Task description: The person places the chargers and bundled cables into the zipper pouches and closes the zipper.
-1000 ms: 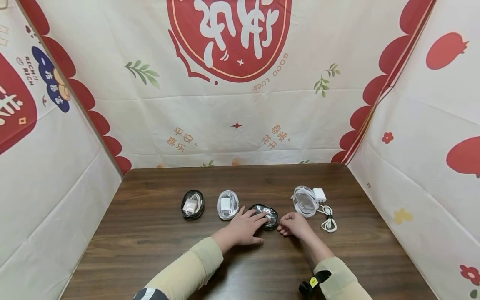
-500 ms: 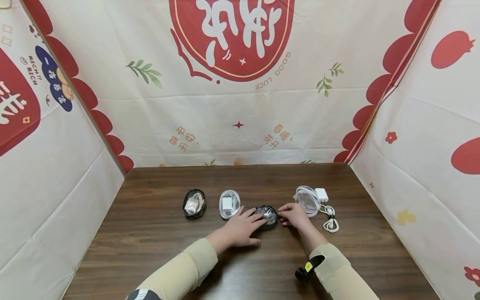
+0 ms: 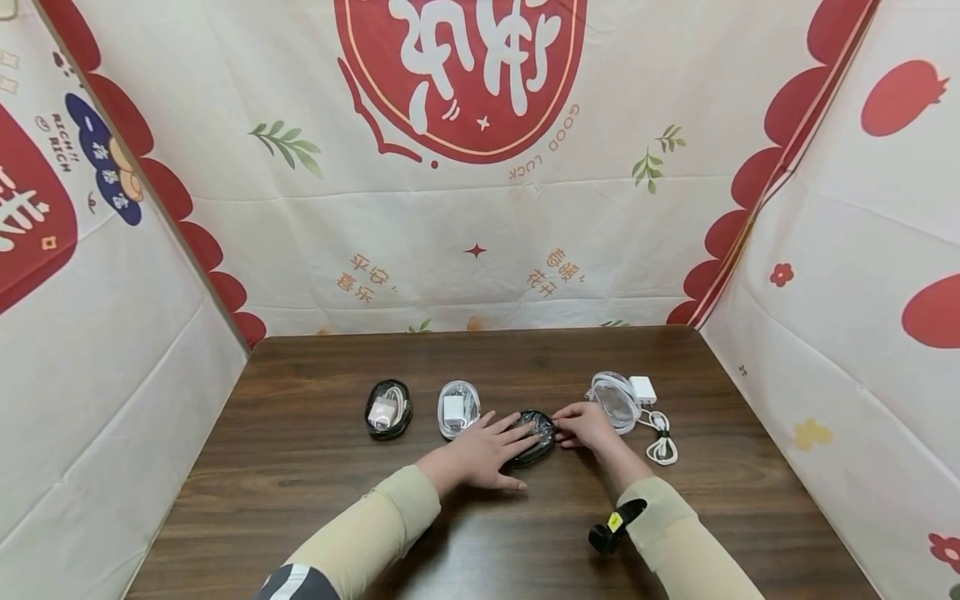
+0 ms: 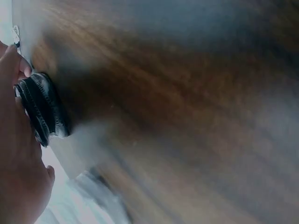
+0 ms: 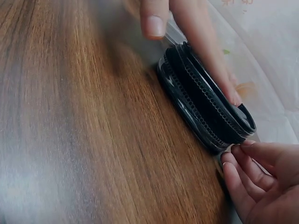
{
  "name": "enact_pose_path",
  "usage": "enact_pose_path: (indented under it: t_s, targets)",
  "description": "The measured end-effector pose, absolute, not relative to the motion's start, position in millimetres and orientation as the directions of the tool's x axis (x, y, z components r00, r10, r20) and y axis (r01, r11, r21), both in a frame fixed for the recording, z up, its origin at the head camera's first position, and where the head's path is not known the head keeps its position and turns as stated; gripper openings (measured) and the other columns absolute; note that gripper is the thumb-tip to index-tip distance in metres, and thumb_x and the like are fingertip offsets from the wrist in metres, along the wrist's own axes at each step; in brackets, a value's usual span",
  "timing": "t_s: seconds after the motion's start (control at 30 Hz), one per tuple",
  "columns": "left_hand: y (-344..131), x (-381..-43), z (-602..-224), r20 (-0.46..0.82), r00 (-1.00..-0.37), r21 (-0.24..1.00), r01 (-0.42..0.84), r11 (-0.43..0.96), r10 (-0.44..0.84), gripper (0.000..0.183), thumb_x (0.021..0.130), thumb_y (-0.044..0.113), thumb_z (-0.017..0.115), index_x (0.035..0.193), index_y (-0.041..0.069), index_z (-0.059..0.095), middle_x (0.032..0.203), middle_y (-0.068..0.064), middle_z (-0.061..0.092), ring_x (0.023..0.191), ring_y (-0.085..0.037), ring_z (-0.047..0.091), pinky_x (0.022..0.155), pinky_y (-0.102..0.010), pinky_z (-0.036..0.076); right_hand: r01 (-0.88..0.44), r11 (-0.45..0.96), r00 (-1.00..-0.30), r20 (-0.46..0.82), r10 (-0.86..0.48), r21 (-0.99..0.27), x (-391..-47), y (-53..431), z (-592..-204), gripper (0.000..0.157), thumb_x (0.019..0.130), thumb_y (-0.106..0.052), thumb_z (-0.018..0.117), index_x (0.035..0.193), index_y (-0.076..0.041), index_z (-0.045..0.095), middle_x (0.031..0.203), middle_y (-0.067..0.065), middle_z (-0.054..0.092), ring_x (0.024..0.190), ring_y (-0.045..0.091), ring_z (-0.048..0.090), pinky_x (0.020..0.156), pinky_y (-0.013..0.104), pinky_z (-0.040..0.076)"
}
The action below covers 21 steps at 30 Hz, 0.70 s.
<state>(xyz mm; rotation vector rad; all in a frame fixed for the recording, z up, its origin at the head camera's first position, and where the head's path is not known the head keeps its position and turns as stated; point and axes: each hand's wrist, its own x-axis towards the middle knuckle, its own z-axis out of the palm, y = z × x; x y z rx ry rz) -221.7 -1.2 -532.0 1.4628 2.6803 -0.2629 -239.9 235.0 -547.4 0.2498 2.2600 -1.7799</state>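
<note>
In the head view, a small oval black zip case with a clear top lies near the table's middle. My left hand rests over it from the left, fingers spread and fairly straight across the top. At the case's right end, my right hand has its fingers curled. The right wrist view shows thumb and forefinger pinching at the edge of the black case, by its zipper; the pull itself is hidden. Its zipper teeth run around the side. The left wrist view shows the case's black side beyond my left hand.
To the left lie a black case with a white charger and a white-rimmed clear case with a white charger. At the right are another transparent case, a white plug adapter and a tied white cable. Cloth walls surround the wooden table.
My right hand has moved a little up and left, from beside the black case to its end, fingertips now on the edge. My left hand stays on the case, its fingers shifted slightly.
</note>
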Motion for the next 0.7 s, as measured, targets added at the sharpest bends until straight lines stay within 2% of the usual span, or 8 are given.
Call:
enact_pose_path:
  t_s: [0.13,0.43,0.7]
  targets:
    - [-0.2,-221.2,-538.5,-0.179,-0.554,-0.130,0.833,0.538,0.813,0.085,0.088,0.079,0.025,0.158,0.032,0.008,0.163,0.010,0.003,0.148,-0.018,0.003,0.115,-0.049,0.017,0.275,0.229,-0.953,-0.297,-0.065,-0.934,-238.9,237.8,-547.3,0.014,0.092,0.006,0.058,0.102,0.013,0.064,0.080,0.009,0.068,0.065,0.018,0.067,0.057,0.034,0.057]
    - [2.9,-217.7,-546.7,-0.169,-0.584,-0.115,0.812,0.573,0.794,0.087,0.087,0.081,0.026,0.157,0.034,0.008,0.162,0.012,0.004,0.148,-0.016,0.003,0.114,-0.051,0.019,0.247,0.235,-0.938,-0.293,-0.186,-0.940,-237.4,247.4,-550.8,0.015,0.094,0.003,0.057,0.104,0.014,0.060,0.081,0.009,0.069,0.066,0.019,0.068,0.055,0.032,0.056]
    - [2.6,-218.2,-549.1,-0.153,-0.610,-0.136,0.792,0.595,0.778,0.089,0.084,0.084,0.024,0.157,0.035,0.008,0.162,0.013,0.004,0.148,-0.016,0.004,0.114,-0.050,0.019,0.245,0.242,-0.925,-0.301,-0.232,-0.939,-234.5,255.7,-551.1,0.014,0.095,0.004,0.055,0.102,0.015,0.059,0.083,0.010,0.068,0.067,0.017,0.067,0.055,0.030,0.056]
